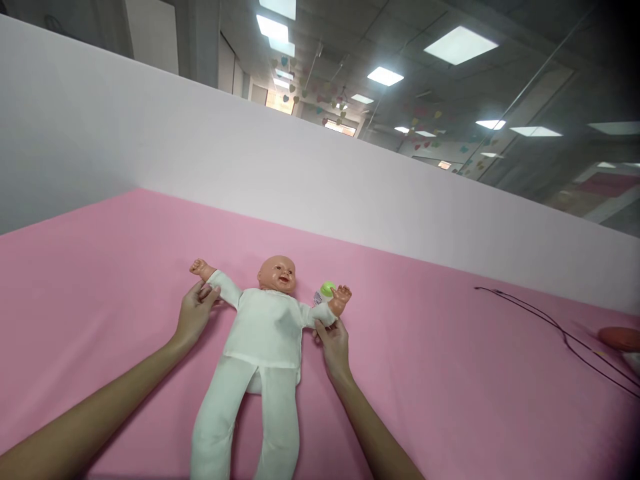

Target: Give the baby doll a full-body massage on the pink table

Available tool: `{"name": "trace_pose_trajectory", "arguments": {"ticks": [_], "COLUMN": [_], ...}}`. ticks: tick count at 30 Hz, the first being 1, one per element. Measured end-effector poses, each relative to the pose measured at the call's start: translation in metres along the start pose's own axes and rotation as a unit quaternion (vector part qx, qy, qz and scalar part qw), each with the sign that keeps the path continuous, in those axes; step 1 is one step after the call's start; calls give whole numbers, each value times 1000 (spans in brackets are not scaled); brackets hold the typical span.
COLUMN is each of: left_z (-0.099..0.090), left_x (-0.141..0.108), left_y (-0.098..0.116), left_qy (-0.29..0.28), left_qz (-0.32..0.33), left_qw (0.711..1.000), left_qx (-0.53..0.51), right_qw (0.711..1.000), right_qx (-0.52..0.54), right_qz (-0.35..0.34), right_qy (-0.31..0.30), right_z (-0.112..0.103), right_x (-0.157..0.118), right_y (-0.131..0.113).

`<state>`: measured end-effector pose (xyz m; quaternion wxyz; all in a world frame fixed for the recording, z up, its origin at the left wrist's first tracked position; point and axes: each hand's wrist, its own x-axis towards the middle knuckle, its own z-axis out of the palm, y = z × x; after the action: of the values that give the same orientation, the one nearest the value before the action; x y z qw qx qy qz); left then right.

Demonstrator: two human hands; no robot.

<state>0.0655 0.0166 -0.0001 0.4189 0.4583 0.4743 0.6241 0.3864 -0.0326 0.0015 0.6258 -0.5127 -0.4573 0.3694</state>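
Observation:
A baby doll (pixel 264 327) in a white top and white trousers lies on its back on the pink surface, arms spread to both sides. My left hand (pixel 197 309) closes on the doll's sleeved arm at the left, thumb on top near the cuff. At the right, my right hand (pixel 332 343) grips the doll's other sleeve from below, close to its wrist. Both doll hands stick out bare beyond the cuffs. Just behind the right-hand arm lies a small container with a green lid (pixel 327 289), partly hidden by that arm.
The pink tabletop (pixel 425 373) is backed by a white partition (pixel 300 180). Thin dark cables (pixel 555 325) run across the right side. A reddish-brown rounded object (pixel 620 338) is cut off at the right edge.

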Motion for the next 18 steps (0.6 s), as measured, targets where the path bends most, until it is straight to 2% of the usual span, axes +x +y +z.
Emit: {"name": "trace_pose_trajectory", "arguments": {"ticks": [2,4,6,8,10,11,13,16,18], "left_z": [0,2,3,4,3,3,3,4,4], "left_x": [-3,-7,-10,-12,-13,-13,-13,-12,-8], "left_y": [0,0,-1,-2,-4,-5,-8,-11,-10], "left_qy": [-20,-68,-156,-230,-253,-244,-208,-121,-71], "left_qz": [56,128,222,311,354,349,298,169,98], "left_qw": [997,984,951,906,883,886,914,967,988], "left_qx": [44,101,148,171,178,181,183,148,91], "right_qw": [998,987,964,943,937,940,954,986,997], "right_qx": [-17,-56,-106,-147,-161,-158,-130,-60,-22], "right_qz": [-45,-114,-169,-192,-198,-196,-182,-114,-51], "right_qy": [-28,-95,-176,-227,-238,-231,-198,-108,-53], "right_z": [1,1,1,0,-1,-1,1,3,3], "right_x": [-2,-4,-7,-9,-10,-10,-8,-4,-2], "right_y": [0,1,2,5,7,7,8,7,7]}}
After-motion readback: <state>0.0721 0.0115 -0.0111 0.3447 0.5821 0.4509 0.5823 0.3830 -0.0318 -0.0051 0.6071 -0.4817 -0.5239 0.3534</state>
